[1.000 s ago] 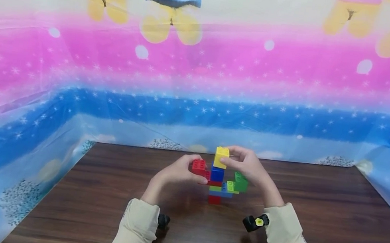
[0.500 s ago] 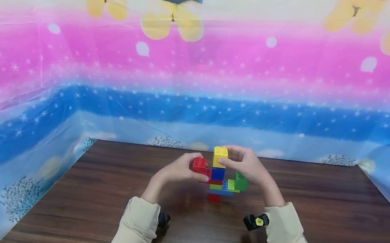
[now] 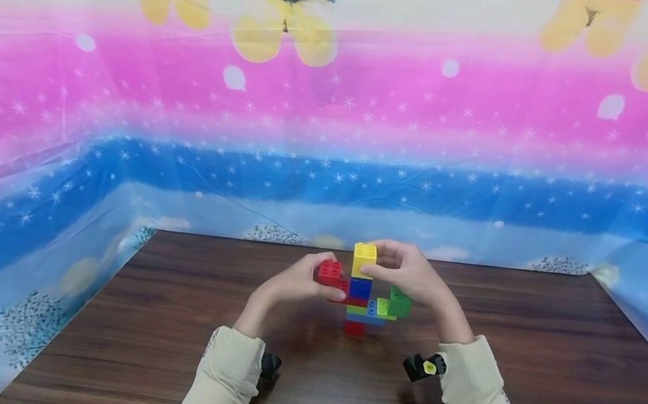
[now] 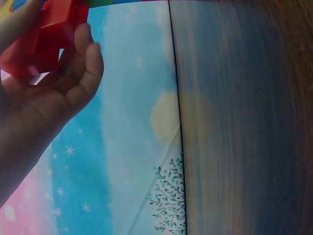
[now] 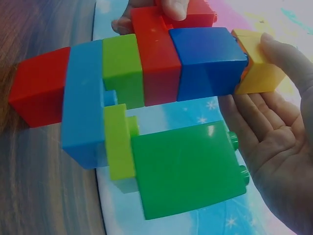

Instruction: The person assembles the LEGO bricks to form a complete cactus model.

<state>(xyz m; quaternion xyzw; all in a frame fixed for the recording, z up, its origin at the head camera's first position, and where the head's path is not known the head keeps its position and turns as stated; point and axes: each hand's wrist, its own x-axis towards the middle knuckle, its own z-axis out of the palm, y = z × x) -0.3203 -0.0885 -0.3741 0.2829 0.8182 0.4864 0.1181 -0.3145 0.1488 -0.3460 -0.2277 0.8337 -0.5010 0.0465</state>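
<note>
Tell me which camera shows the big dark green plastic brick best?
The right wrist view: the big dark green plastic brick fills the lower frame, studs visible, attached beside a lime green brick. In the head view the same brick is small and partly hidden by the right hand. The left wrist view does not show it.

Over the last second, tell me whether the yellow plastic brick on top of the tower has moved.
Cannot tell. The yellow plastic brick sits slightly higher and left in the head view, but the table's far edge shifted likewise, so the camera moved.
</note>
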